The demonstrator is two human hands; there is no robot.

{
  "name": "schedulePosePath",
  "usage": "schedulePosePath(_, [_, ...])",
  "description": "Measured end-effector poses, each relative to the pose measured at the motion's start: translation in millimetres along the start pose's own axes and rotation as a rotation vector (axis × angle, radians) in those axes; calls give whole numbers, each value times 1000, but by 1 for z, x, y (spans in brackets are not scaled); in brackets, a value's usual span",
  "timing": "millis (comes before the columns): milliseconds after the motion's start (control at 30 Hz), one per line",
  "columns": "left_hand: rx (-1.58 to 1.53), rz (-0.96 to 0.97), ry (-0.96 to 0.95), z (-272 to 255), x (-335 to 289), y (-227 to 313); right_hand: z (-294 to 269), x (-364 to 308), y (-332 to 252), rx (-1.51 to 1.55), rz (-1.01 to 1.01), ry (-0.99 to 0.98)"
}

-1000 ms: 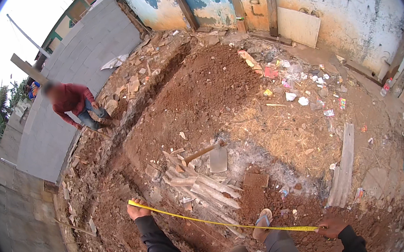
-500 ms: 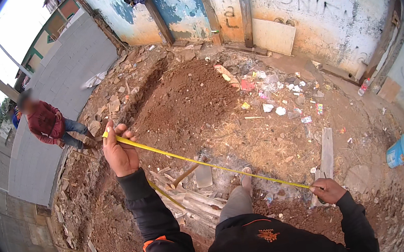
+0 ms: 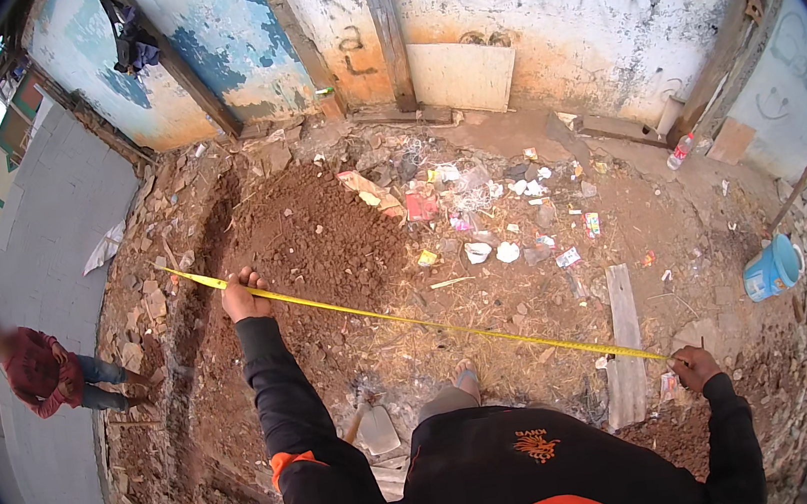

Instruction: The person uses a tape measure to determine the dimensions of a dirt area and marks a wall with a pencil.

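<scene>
A yellow measuring tape (image 3: 433, 325) stretches in a nearly straight line in front of me, sloping down from left to right. My left hand (image 3: 245, 294) is closed around it, and a length of tape sticks out past that fist to the far left. My right hand (image 3: 697, 367) grips the tape's other end, low on the right. Whether a case sits inside either fist is hidden. Under the tape lie loose brown soil (image 3: 320, 227) and dry straw. A shovel (image 3: 378, 428) rests on the ground between my left forearm and my foot.
A person in a dark red top (image 3: 40, 372) stands at the left by a grey block wall (image 3: 58, 224). Litter (image 3: 507, 251) is scattered mid-ground. A plank (image 3: 623, 346) lies near my right hand, with a blue bucket (image 3: 770, 267) farther right. A trench (image 3: 200, 277) runs along the left.
My left hand has gone from partly spread fingers to a closed grip, and tape now extends beyond it. The view has shifted, so the wall and person appear farther left.
</scene>
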State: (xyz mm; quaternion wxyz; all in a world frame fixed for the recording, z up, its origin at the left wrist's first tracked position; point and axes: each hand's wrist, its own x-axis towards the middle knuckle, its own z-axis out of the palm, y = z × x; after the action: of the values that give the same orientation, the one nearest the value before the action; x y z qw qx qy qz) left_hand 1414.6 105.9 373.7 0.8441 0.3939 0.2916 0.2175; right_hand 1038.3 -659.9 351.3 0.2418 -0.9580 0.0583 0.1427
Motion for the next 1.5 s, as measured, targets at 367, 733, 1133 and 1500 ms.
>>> schedulePosePath(367, [795, 225, 108, 227, 188, -208, -78, 69, 102, -8, 121, -17])
schedulePosePath(733, [345, 38, 195, 474, 228, -344, -232, 308, 177, -364, -155, -402])
schedulePosePath(1133, [-99, -456, -114, 564, 86, -583, -222, 722, 10, 297, 101, -603])
schedulePosePath(1500, [75, -296, 189, 682, 479, -572, -262, 956, 79, 148, -19, -726])
